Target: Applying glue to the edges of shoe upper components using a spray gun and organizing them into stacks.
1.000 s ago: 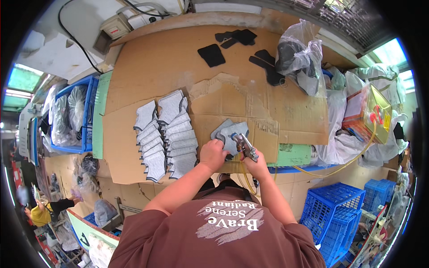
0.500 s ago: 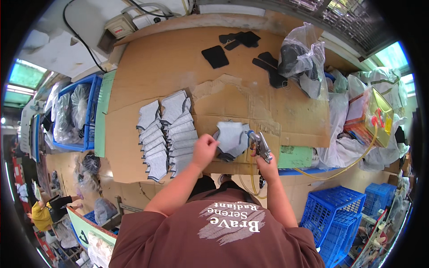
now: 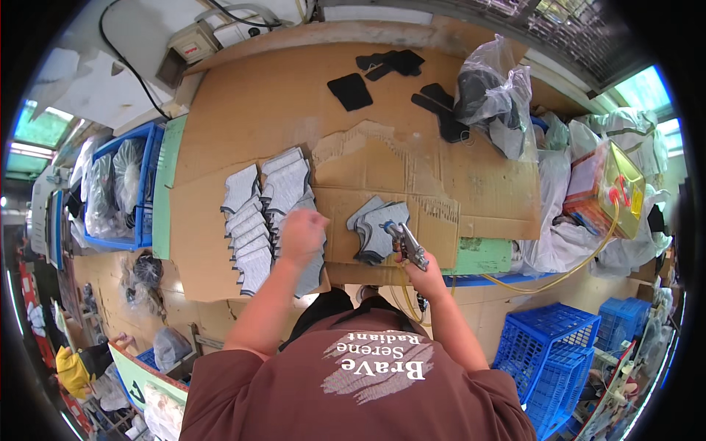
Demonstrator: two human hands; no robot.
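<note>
My right hand (image 3: 426,278) is wrapped round a metal spray gun (image 3: 413,250) with a blue nozzle part. The gun's tip lies over the right side of a small pile of grey, dark-edged fabric pieces (image 3: 376,226) near the cardboard's front edge. My left hand (image 3: 303,234) is over the right-hand column of overlapping grey pieces (image 3: 287,182); motion smears its fingers, so whether it holds a piece cannot be made out. A second column of such pieces (image 3: 250,237) lies just left of it.
Cardboard (image 3: 243,117) covers the table. Black cut pieces (image 3: 350,92) and a clear bag of dark pieces (image 3: 485,103) lie at the far side. A yellow hose (image 3: 566,281) runs to a tin (image 3: 625,198) on the right. Blue crates (image 3: 540,338) stand at lower right; a blue bin (image 3: 147,191) stands left.
My left hand has moved left from the small pile to the right-hand column. The spray gun has shifted slightly left and nearer me. The pile's top pieces now look fanned apart.
</note>
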